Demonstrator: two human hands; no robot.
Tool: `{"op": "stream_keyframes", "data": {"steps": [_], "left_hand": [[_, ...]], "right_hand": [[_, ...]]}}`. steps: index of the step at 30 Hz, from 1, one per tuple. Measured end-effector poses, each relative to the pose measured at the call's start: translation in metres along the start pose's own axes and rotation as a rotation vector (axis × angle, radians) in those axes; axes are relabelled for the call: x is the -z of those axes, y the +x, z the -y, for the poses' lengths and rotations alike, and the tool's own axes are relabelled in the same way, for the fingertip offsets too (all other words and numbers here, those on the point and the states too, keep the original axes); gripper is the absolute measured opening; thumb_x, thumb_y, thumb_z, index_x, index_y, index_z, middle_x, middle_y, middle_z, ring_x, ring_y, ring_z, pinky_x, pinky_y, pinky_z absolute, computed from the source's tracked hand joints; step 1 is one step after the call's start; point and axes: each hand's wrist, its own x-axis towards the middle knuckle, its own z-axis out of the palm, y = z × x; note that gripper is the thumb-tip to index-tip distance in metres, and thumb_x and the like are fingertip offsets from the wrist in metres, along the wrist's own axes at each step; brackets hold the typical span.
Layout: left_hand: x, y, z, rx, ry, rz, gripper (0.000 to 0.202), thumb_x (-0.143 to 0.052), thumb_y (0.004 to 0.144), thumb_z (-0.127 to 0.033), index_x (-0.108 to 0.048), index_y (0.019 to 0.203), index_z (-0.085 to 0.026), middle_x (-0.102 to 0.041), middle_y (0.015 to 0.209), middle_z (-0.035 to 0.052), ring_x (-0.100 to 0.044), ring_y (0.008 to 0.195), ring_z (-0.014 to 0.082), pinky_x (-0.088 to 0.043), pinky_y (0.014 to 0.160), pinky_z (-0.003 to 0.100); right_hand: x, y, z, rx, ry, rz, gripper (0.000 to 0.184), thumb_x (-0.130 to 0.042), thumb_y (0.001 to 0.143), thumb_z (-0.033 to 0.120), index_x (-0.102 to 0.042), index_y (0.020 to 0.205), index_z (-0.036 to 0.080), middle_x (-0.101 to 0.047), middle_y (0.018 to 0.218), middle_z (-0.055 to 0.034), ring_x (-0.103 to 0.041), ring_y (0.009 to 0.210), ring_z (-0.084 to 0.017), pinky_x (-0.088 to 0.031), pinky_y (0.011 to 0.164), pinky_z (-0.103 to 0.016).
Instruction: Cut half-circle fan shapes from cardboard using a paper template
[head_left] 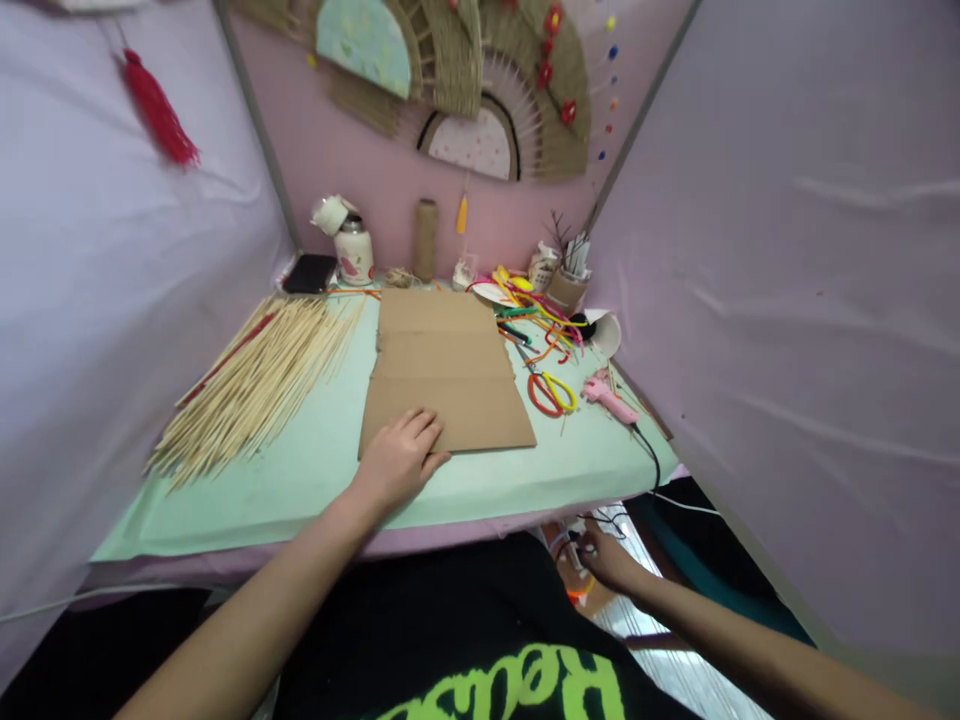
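My left hand [401, 458] lies flat with fingers stretched out on the near left corner of a folded brown cardboard sheet [450, 365] on the pale green table [300, 470]. My right hand [604, 555] reaches down below the table's right edge, its fingers closed around something small and orange near the black and white cables [652, 470]; what it holds is hidden.
A pile of thin bamboo sticks [259, 385] lies on the left. Red-and-yellow scissors [551, 390], a pink glue gun [609, 397], coloured pipe cleaners [536, 310], a twine roll [426, 238], a jar [354, 250] and cups stand at the back and right. Fabric walls enclose the table.
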Motion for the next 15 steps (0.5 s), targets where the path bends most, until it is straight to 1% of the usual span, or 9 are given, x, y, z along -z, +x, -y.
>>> {"op": "stream_keyframes", "data": {"steps": [1, 2, 4, 5, 6, 8, 11, 13, 15], "left_hand": [[-0.001, 0.0, 0.001, -0.002, 0.004, -0.012, 0.039, -0.052, 0.09, -0.04, -0.065, 0.115, -0.015, -0.064, 0.123, 0.0159, -0.056, 0.118, 0.0319, -0.048, 0.095, 0.048], [-0.002, 0.0, 0.001, -0.005, 0.009, -0.022, 0.038, -0.052, 0.089, -0.04, -0.066, 0.114, -0.015, -0.064, 0.122, 0.0159, -0.056, 0.117, 0.0321, -0.048, 0.095, 0.048], [-0.003, 0.0, 0.001, -0.012, 0.021, -0.033, 0.038, -0.052, 0.089, -0.04, -0.066, 0.114, -0.015, -0.064, 0.123, 0.0161, -0.057, 0.117, 0.0323, -0.049, 0.094, 0.049], [-0.003, 0.0, 0.001, -0.016, 0.028, -0.034, 0.038, -0.052, 0.09, -0.04, -0.066, 0.114, -0.014, -0.064, 0.123, 0.0163, -0.057, 0.116, 0.0326, -0.049, 0.094, 0.049], [-0.003, 0.0, 0.001, -0.02, 0.033, -0.034, 0.038, -0.052, 0.09, -0.039, -0.066, 0.114, -0.013, -0.064, 0.123, 0.0165, -0.057, 0.116, 0.0328, -0.049, 0.094, 0.049], [-0.003, 0.0, 0.001, -0.028, 0.038, -0.038, 0.038, -0.051, 0.09, -0.039, -0.066, 0.114, -0.012, -0.064, 0.123, 0.0167, -0.058, 0.116, 0.0328, -0.049, 0.095, 0.05], [-0.003, -0.003, 0.001, -0.041, 0.035, -0.076, 0.038, -0.049, 0.091, -0.039, -0.067, 0.114, -0.014, -0.065, 0.122, 0.0163, -0.059, 0.115, 0.0321, -0.048, 0.096, 0.051], [-0.002, -0.004, 0.0, -0.053, 0.053, -0.116, 0.038, -0.048, 0.092, -0.039, -0.067, 0.114, -0.014, -0.067, 0.12, 0.0154, -0.061, 0.113, 0.0313, -0.049, 0.096, 0.05], [0.0, -0.005, 0.0, -0.067, 0.091, -0.164, 0.036, -0.048, 0.093, -0.038, -0.067, 0.113, -0.015, -0.068, 0.118, 0.014, -0.063, 0.11, 0.0301, -0.051, 0.093, 0.048]], "right_hand": [[0.008, -0.001, 0.001, -0.032, -0.04, 0.014, 0.013, -0.068, 0.068, 0.03, -0.061, 0.067, 0.019, -0.069, 0.075, -0.006, -0.069, 0.072, -0.021, -0.054, 0.059, -0.029], [0.015, -0.004, 0.005, -0.077, -0.07, 0.093, 0.012, -0.068, 0.067, 0.029, -0.061, 0.066, 0.019, -0.068, 0.07, -0.0043, -0.068, 0.067, -0.019, -0.053, 0.056, -0.027], [0.026, -0.01, 0.02, -0.142, -0.128, 0.313, 0.013, -0.066, 0.071, 0.031, -0.062, 0.071, 0.018, -0.065, 0.064, -0.0012, -0.064, 0.057, -0.014, -0.049, 0.052, -0.022], [0.029, -0.011, 0.032, -0.123, -0.142, 0.406, 0.016, -0.063, 0.074, 0.033, -0.063, 0.077, 0.018, -0.065, 0.064, -0.0004, -0.063, 0.054, -0.012, -0.048, 0.052, -0.021], [0.031, -0.011, 0.047, -0.057, -0.144, 0.444, 0.02, -0.061, 0.077, 0.036, -0.064, 0.083, 0.017, -0.066, 0.065, -0.0002, -0.062, 0.053, -0.011, -0.048, 0.052, -0.02], [0.036, -0.003, 0.08, 0.14, -0.124, 0.348, 0.026, -0.06, 0.079, 0.04, -0.065, 0.09, 0.016, -0.068, 0.071, -0.001, -0.061, 0.054, -0.01, -0.046, 0.053, -0.02], [0.051, 0.024, 0.126, 0.363, -0.106, 0.008, 0.023, -0.061, 0.078, 0.037, -0.065, 0.083, 0.015, -0.067, 0.07, -0.0016, -0.059, 0.057, -0.01, -0.045, 0.054, -0.02], [0.067, 0.045, 0.147, 0.419, -0.117, -0.207, 0.018, -0.06, 0.079, 0.032, -0.065, 0.082, 0.015, -0.068, 0.072, -0.002, -0.06, 0.06, -0.011, -0.046, 0.057, -0.02], [0.085, 0.065, 0.161, 0.425, -0.111, -0.337, 0.014, -0.059, 0.08, 0.028, -0.064, 0.081, 0.015, -0.068, 0.072, -0.002, -0.061, 0.063, -0.012, -0.046, 0.06, -0.021]]}}
